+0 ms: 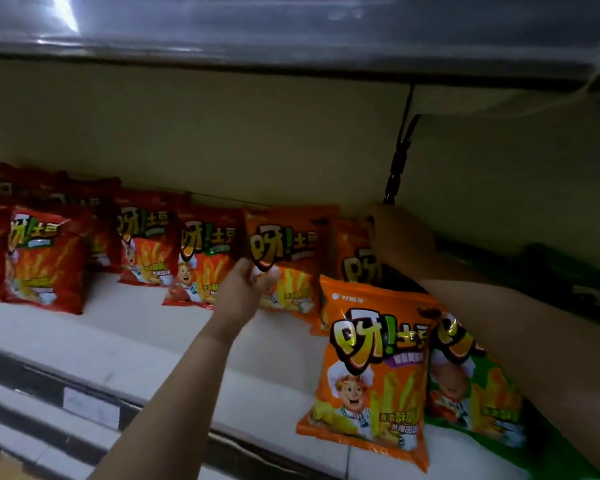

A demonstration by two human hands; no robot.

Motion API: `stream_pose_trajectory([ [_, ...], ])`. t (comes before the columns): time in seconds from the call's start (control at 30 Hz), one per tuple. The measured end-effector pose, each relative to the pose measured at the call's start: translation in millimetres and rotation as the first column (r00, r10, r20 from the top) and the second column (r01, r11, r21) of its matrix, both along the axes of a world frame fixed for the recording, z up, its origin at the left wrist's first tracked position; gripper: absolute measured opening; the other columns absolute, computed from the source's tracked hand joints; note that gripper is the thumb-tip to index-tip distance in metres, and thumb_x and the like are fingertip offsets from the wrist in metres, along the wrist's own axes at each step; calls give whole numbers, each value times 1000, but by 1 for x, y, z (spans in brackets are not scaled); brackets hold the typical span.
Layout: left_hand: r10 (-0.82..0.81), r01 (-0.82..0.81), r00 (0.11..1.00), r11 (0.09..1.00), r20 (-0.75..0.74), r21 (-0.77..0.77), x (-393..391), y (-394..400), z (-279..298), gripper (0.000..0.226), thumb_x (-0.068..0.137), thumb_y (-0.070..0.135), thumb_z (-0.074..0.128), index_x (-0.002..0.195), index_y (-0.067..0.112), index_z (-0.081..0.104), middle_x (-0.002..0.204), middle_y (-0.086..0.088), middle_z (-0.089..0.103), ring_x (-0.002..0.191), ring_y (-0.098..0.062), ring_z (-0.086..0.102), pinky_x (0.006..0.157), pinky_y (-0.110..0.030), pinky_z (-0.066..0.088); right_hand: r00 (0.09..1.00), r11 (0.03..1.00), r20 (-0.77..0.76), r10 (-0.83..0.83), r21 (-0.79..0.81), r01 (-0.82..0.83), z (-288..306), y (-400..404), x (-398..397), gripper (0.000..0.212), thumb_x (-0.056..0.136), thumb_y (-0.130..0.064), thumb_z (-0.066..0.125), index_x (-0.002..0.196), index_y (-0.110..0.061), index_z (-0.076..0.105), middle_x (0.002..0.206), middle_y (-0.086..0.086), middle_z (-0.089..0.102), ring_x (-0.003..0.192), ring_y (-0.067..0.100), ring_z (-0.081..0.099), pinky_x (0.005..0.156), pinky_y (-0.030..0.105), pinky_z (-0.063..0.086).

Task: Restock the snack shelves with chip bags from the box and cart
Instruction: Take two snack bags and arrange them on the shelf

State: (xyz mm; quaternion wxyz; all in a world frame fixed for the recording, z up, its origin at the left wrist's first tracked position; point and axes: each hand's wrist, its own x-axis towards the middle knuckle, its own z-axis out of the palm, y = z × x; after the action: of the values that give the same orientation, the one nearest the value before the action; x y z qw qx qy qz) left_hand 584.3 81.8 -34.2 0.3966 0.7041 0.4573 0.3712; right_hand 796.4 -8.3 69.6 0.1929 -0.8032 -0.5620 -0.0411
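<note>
Orange chip bag (284, 258), standing upright at the back of the white shelf (146, 327), pinched at its left edge by the left hand (246, 285); thumb and fingers are curled onto the packet's front and side. Immediately right of this grip stands a second orange bag (352, 254), its upper right corner covered by the right hand (400, 237). The right hand's fingers curve over the top of that bag, but whether they clamp it or merely rest on it cannot be told, since the hand is seen from behind in dim light. Nearer the viewer and below the right forearm, a front orange bag (374, 372) stands at the shelf's front edge, with a green bag (478, 393) just beside it on the right, partly hidden by the forearm. Left of the left-hand grip, red bags (201, 261) stand in a row along the shelf, with further red bags behind them against the beige back panel (222, 140). Above and right of the right hand, a black cable (399, 157) hangs down from the underside of the upper shelf (291, 36).
</note>
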Motion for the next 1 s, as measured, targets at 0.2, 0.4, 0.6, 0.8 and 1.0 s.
stream_pose_trajectory([
  [0.2,-39,37,994,999,-97,-21,-22,20,-3,20,93,36,60,105,19,57,89,1,59,85,-23,58,73,-35,46,1000,1000,-1,-9,-11,9,-4,9,-12,23,104,-14,40,116,-4,57,114,14,61,108,31,58,78,30,37],
  [0.4,219,-193,965,966,-143,175,-21,-15,13,41,86,44,66,104,8,58,88,-5,61,84,-29,58,65,-32,43,999,990,-34,38,137,-33,6,-24,-16,28,102,-22,44,123,-7,56,121,13,57,114,27,53,94,38,44],
  [0.6,-297,307,951,900,79,-310,18,-158,19,67,60,54,71,118,34,44,102,14,60,83,6,60,63,-11,48,991,954,-129,47,301,-6,5,-146,-19,17,97,-16,54,110,-14,63,103,5,61,91,21,59,72,29,45],
  [0.8,-208,231,969,952,131,-199,37,-134,8,53,75,17,81,118,20,51,98,8,64,94,-12,63,60,-14,52,978,893,-194,-74,423,151,13,-223,29,16,93,-14,57,102,-10,69,77,9,65,54,13,58,53,20,37],
  [1.0,-205,215,976,956,68,-202,38,-125,19,83,66,33,82,136,20,40,100,-5,63,89,-23,67,65,-33,55,852,633,-477,-217,596,494,1,-290,97,27,93,-21,49,112,-13,67,102,6,62,97,15,54,78,20,38],
])
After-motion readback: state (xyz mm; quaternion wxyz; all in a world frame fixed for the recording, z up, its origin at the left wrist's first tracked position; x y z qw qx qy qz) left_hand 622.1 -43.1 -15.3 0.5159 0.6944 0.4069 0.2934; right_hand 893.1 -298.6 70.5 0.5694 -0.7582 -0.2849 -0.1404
